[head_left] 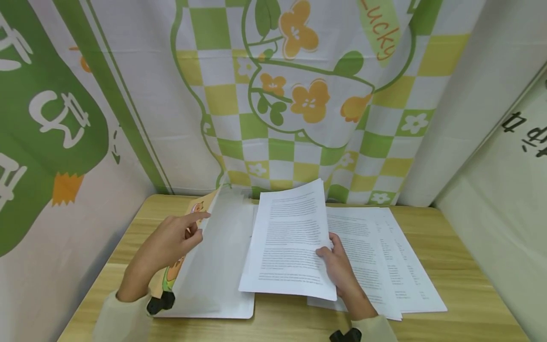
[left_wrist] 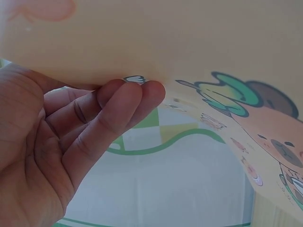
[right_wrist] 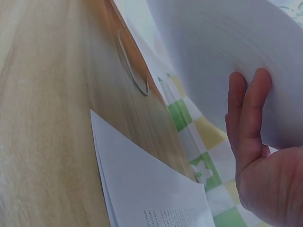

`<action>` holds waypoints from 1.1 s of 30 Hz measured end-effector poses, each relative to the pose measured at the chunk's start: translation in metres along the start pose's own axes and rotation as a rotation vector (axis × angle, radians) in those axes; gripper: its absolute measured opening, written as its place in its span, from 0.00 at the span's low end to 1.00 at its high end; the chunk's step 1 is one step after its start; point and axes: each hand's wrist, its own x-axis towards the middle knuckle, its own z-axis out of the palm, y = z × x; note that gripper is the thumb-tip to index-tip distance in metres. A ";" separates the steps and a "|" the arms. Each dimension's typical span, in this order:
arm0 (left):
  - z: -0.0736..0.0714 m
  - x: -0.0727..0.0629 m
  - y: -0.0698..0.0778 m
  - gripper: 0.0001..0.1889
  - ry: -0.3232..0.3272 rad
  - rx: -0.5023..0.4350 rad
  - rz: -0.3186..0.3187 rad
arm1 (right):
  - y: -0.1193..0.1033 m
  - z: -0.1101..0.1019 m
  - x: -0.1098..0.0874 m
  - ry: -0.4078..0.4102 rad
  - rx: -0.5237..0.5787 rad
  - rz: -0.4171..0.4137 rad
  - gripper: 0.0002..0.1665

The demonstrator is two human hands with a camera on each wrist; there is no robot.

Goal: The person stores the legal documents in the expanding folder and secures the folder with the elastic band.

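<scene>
On the left of the table lies an opened folder (head_left: 213,266) with a pale grey inside and a cover (left_wrist: 208,42) printed with cartoon animals. My left hand (head_left: 171,240) holds the raised cover at its edge; in the left wrist view its curled fingers (left_wrist: 118,104) are against the printed side. My right hand (head_left: 342,270) grips a few printed sheets (head_left: 290,237) by their right edge, thumb on top and fingers (right_wrist: 251,109) underneath. These sheets are tilted up in front of me, partly over the folder's right side. More printed sheets (head_left: 410,266) lie fanned on the table behind my right hand.
The wood-grain table (head_left: 461,285) meets a patterned curtain (head_left: 299,156) at its back edge. Plain and printed cloth hangs along both sides. A thin loop like a cord (right_wrist: 130,66) shows near the table edge in the right wrist view.
</scene>
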 end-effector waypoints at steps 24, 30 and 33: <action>0.000 0.003 0.003 0.20 0.001 0.006 0.003 | 0.007 0.012 0.005 0.049 0.035 -0.042 0.32; -0.001 0.003 0.003 0.20 -0.004 0.000 -0.003 | 0.007 0.011 0.005 0.081 0.007 -0.040 0.31; -0.002 0.002 0.003 0.20 -0.002 -0.003 -0.010 | 0.006 0.010 0.004 0.089 -0.008 -0.035 0.32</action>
